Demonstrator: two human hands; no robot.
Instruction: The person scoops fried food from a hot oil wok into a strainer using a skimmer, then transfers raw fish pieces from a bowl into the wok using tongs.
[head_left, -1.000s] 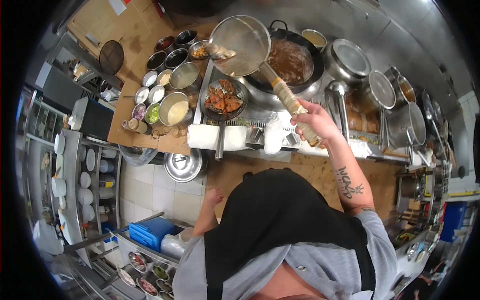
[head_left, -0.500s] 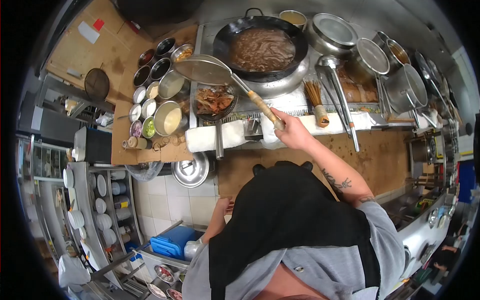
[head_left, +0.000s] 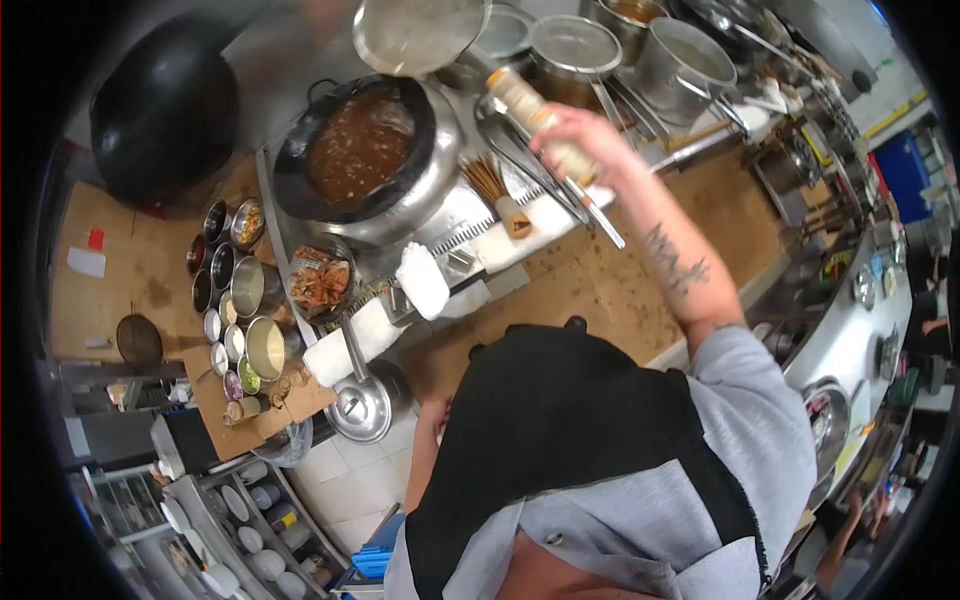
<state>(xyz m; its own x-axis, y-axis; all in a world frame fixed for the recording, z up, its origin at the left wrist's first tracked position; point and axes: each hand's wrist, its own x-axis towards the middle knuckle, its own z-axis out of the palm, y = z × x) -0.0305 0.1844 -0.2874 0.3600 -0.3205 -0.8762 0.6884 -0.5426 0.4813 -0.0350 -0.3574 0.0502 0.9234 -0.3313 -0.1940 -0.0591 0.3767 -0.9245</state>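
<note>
My right hand (head_left: 588,142) is closed around the pale, wrapped handle (head_left: 520,98) of a large round mesh strainer. The strainer's mesh (head_left: 420,35) is raised at the top of the view, behind and to the right of the wok (head_left: 290,165). Bubbling brown liquid (head_left: 362,150) lies in the wok. Under my right hand, metal tongs or ladle handles (head_left: 600,222) rest by a brush of thin sticks (head_left: 497,195). My left hand (head_left: 436,412) hangs low beside the black apron, its fingers mostly hidden.
Several small metal bowls of ingredients (head_left: 265,345) stand on cardboard at left. Brown fried pieces (head_left: 320,280) sit in a basket skimmer beside them. Pots (head_left: 690,65) line the back right. A folded white cloth (head_left: 424,280) lies on the stove edge, above a lidded pot (head_left: 362,408).
My right hand has carried the strainer from the wok's left front, up and across to its right. The whole view has turned. A folded white cloth now shows on the stove's front edge.
</note>
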